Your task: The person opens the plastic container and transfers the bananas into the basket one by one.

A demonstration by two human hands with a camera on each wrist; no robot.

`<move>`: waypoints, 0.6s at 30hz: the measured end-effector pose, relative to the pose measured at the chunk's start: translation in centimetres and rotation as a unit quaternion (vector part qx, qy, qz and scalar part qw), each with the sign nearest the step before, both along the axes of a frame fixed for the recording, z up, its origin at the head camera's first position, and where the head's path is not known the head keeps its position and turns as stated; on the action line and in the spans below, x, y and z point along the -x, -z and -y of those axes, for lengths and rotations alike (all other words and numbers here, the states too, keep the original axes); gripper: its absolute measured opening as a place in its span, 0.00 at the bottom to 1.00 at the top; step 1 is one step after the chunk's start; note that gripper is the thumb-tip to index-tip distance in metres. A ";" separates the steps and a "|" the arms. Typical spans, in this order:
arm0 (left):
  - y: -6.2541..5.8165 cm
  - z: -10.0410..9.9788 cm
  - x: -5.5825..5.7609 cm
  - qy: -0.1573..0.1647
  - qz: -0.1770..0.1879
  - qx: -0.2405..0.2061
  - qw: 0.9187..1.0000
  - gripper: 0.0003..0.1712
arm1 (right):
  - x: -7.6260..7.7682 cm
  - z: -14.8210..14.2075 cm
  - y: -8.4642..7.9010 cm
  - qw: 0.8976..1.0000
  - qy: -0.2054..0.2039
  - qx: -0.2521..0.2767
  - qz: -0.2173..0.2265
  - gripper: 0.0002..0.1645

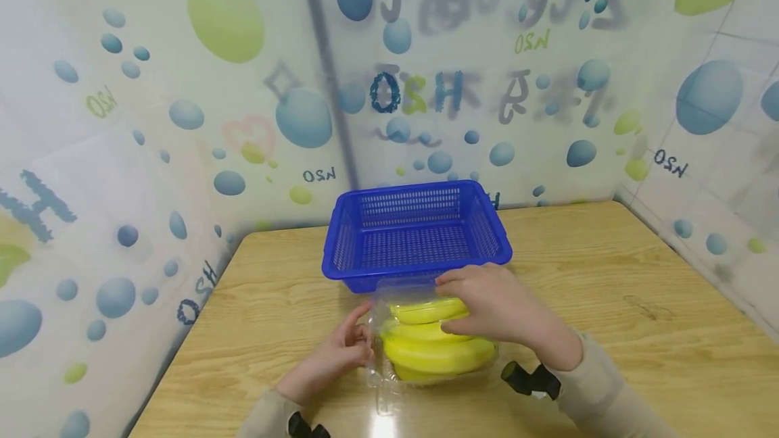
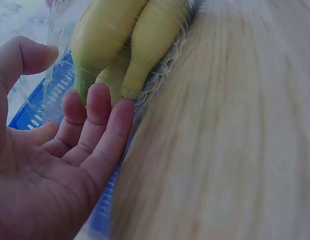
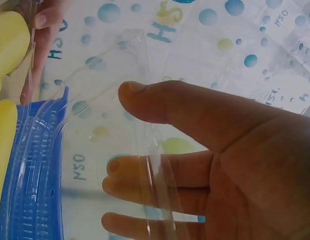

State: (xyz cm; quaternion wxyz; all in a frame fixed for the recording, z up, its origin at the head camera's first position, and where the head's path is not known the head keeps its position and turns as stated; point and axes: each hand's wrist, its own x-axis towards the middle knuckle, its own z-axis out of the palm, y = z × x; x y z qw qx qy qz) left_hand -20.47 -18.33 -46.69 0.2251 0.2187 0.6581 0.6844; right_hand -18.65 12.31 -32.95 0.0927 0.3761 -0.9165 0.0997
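A clear plastic clamshell container (image 1: 375,374) holding several yellow bananas (image 1: 441,355) sits on the table in front of the basket. At its left end my left hand (image 1: 337,351) has relaxed, slightly bent fingers. In the left wrist view, the fingertips of that left hand (image 2: 70,165) are by the banana ends, at the plastic wall. My right hand (image 1: 499,306) reaches over the container's right side. The right wrist view has the clear lid (image 3: 85,135) raised, with the thumb of my right hand (image 3: 234,165) on one side and fingers seen through the plastic.
Behind the container stands a blue perforated basket (image 1: 420,270) with nothing visible inside. A wooden table (image 1: 608,276) carries both. Patterned sheeting (image 1: 426,86) with blue and green spots hangs along the back and sides.
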 end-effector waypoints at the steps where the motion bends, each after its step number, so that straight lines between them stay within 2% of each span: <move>1: -0.1 0.0 0.0 -0.001 -0.002 0.003 1.000 0.50 | 0.0 -0.1 0.0 1.000 -0.002 0.003 -0.004 0.25; 8: -0.7 0.0 0.1 0.000 -0.016 0.037 0.999 0.50 | 0.2 -0.6 -0.5 1.000 -0.017 0.022 -0.013 0.25; 18: -1.6 0.6 0.5 0.018 -0.063 0.111 0.992 0.47 | 0.5 -1.5 -0.9 0.999 0.002 0.052 0.010 0.25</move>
